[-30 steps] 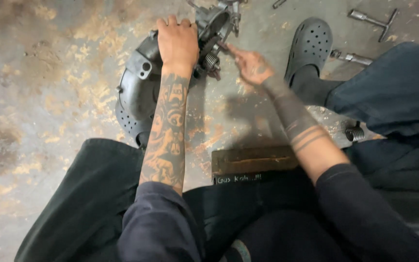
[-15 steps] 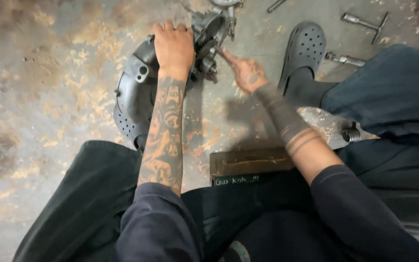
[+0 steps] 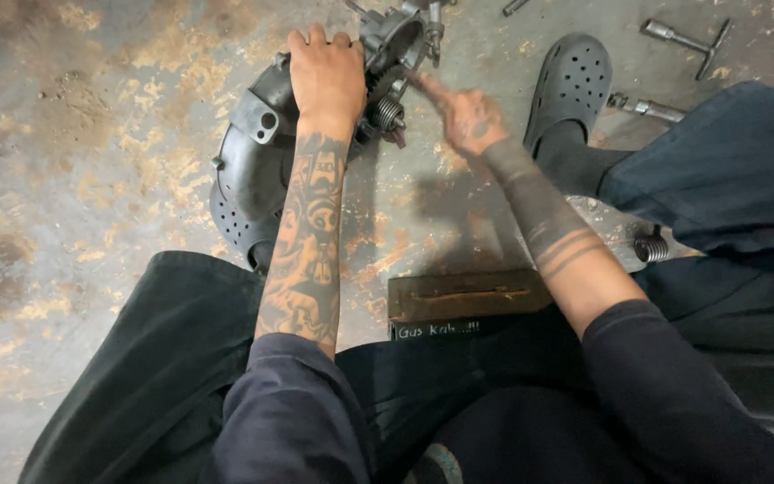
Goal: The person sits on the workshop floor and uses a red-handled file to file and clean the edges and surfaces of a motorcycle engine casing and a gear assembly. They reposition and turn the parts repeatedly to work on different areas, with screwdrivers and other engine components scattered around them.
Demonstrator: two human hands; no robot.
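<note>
1. Left hand (image 3: 326, 76) clamped over engine part (image 3: 387, 63), which lies on the floor (image 3: 91, 179) at top centre;
2. Right hand (image 3: 463, 116) blurred, fingertips at part; grip unclear;
3. Black clog (image 3: 571, 85) just right.

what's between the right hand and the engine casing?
Head view: nothing. The right hand points its fingers straight onto the engine casing, beside the coil spring. Motion blur hides exact contact.

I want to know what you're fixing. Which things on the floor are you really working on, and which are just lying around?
In use:
- left hand, pressing on the grey engine casing
- right hand, blurred, fingers at the casing's metal parts with a spring

Lying about:
- T-handle wrench
- metal socket tool
- loose spring
- wooden block
</note>
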